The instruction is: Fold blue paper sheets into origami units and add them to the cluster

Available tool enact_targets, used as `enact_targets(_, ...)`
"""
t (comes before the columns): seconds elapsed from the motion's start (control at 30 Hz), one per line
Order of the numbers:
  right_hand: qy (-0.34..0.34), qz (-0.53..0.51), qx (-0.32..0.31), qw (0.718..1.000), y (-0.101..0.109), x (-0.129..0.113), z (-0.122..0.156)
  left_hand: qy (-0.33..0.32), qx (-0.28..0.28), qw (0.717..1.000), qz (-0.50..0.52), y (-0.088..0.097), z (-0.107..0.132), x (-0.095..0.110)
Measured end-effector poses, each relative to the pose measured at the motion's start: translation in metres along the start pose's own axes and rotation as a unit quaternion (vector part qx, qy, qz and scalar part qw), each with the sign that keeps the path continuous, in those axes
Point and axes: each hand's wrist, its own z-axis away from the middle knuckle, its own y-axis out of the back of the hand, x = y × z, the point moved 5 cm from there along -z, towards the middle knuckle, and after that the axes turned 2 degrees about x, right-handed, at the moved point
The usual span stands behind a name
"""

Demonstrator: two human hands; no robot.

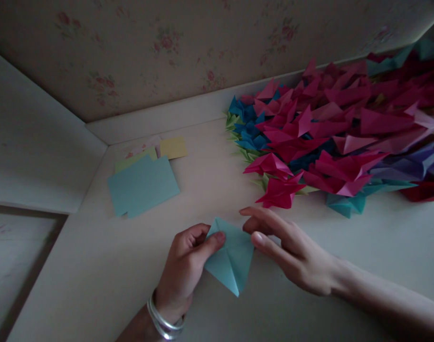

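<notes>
A light blue folded paper (pixel 231 259), creased into a kite-like shape, lies on the pale table (pixel 96 270) near its front edge. My left hand (pixel 186 266) pinches the paper's left edge between thumb and curled fingers; silver bangles circle that wrist. To the right, my right hand (pixel 288 249) rests with fingers stretched out, their tips touching the paper's upper right edge.
A big heap of folded paper pieces (pixel 331 133), mostly pink with blue, green, teal and purple, fills the table's back right. A stack of flat sheets (pixel 142 185), blue, green and yellow, lies at the back left. Floral wallpaper (pixel 167 52) rises behind.
</notes>
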Motion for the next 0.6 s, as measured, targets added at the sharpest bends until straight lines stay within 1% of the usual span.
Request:
enact_targets(0.03, 0.063, 0.063, 0.010, 0.996, 0.003, -0.006, 0.002, 0.003, 0.008, 1.000, 0.019, 0.001, -0.001, 0.001)
enact_targets(0.1, 0.167, 0.155, -0.002, 0.974, 0.001, -0.015, 0.006, 0.020, 0.008, 0.998, 0.061, 0.001, -0.002, 0.001)
enact_targets(0.17, 0.222, 0.204, -0.027, 0.953, -0.003, -0.018, 0.008, 0.040, 0.005, 0.994, 0.100, 0.001, -0.003, 0.001)
enact_targets(0.2, 0.242, 0.217, -0.029, 0.945, -0.005, -0.019, 0.008, 0.049, 0.009, 0.992, 0.116, 0.001, -0.003, 0.001)
enact_targets(0.27, 0.286, 0.231, -0.009, 0.930, -0.006, -0.021, 0.008, 0.068, 0.016, 0.988, 0.134, 0.001, -0.003, 0.000)
enact_targets(0.33, 0.327, 0.232, 0.022, 0.916, -0.005, -0.023, 0.008, 0.084, 0.009, 0.988, 0.129, -0.001, -0.001, 0.000)
enact_targets(0.4, 0.345, 0.222, 0.048, 0.911, -0.004, -0.023, 0.009, 0.077, -0.007, 0.993, 0.093, -0.003, 0.001, 0.002)
enact_targets(0.47, 0.333, 0.204, 0.078, 0.917, 0.000, -0.021, 0.009, 0.047, -0.012, 0.998, 0.046, -0.004, 0.003, 0.004)
enact_targets(0.53, 0.297, 0.188, 0.110, 0.930, 0.004, -0.018, 0.009, 0.005, -0.010, 1.000, 0.020, -0.003, 0.006, 0.007)
enact_targets(0.6, 0.252, 0.168, 0.134, 0.944, 0.007, -0.015, 0.007, -0.024, -0.027, 0.999, 0.027, -0.003, 0.008, 0.009)
